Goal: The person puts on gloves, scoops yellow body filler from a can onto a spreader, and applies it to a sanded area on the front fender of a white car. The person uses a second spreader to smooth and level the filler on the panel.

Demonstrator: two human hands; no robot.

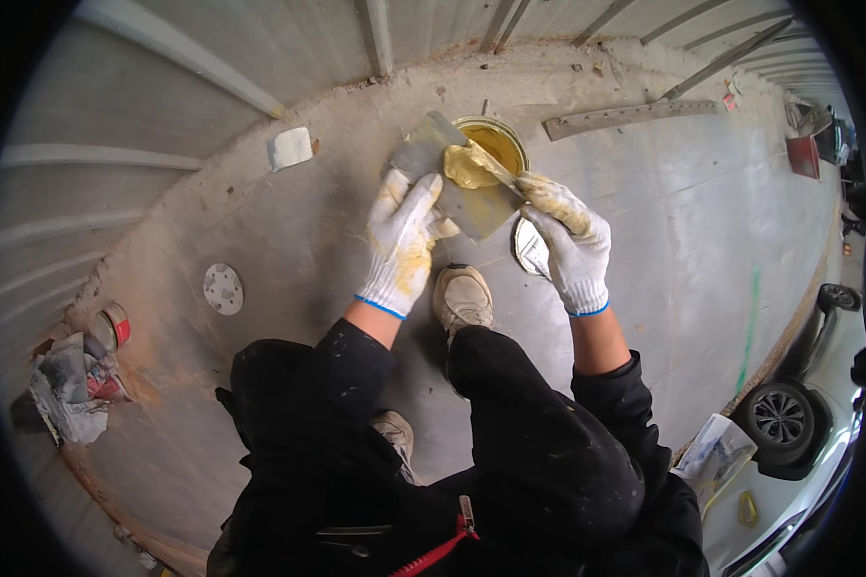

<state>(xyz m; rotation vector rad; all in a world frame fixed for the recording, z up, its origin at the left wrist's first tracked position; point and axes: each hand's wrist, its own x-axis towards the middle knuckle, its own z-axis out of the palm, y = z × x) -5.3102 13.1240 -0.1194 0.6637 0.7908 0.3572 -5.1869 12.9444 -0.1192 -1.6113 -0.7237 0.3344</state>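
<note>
My left hand [400, 238], in a white knit glove stained yellow, is closed on the lower left edge of a flat grey mixing board [486, 213]. A lump of yellow putty [464, 169] lies on the board. My right hand [575, 240], gloved alike, is closed on a putty knife [494, 165], whose blade reaches into the putty. Partly hidden behind the board is an open round can [522, 152] with yellow putty inside. On the floor by my right hand, and partly covered by it, is a round white lid [527, 252].
A perforated sanding disc [223, 288] and a white pad [290, 149] lie on the concrete floor at left. A crumpled rubbish pile [72, 385] and a tin [114, 327] sit farther left. A long metal strip [630, 118] lies ahead; a car [808, 423] stands right.
</note>
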